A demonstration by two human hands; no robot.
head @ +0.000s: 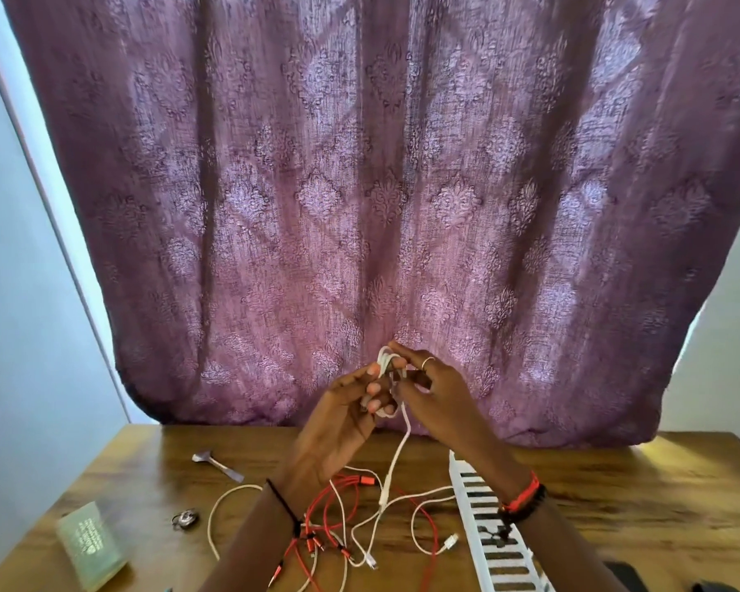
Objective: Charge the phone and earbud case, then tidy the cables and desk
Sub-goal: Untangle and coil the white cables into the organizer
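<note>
Here, in the head view, both hands are lifted above the desk point(616, 484) in front of the curtain point(359, 185), working one white cable point(386, 361). The left hand point(347, 414) has its fingers curled round a small bundle of loops, which stands roughly upright. The right hand point(434, 397), just beside it and touching the same bundle, pinches the strand near the top. From the bundle the loose tail drops almost straight down between the wrists to the desk, into the tangle there. So the slack to take up lies below the grip, its long axis near vertical, and the right hand looks better placed to feed the next turn. By count: one white cable in hand; at least two more pale cables on the desk, though where they cross I cannot separate them surely; one red cable point(338, 506) with several plug ends; one slotted white duct point(483, 531) under the right forearm; one spoon point(216, 463); one green packet point(90, 544); one small metal ring point(184, 520). The phone and earbud case I cannot pick out; two dark shapes point(624, 576) at the lower right edge are cut off.
</note>
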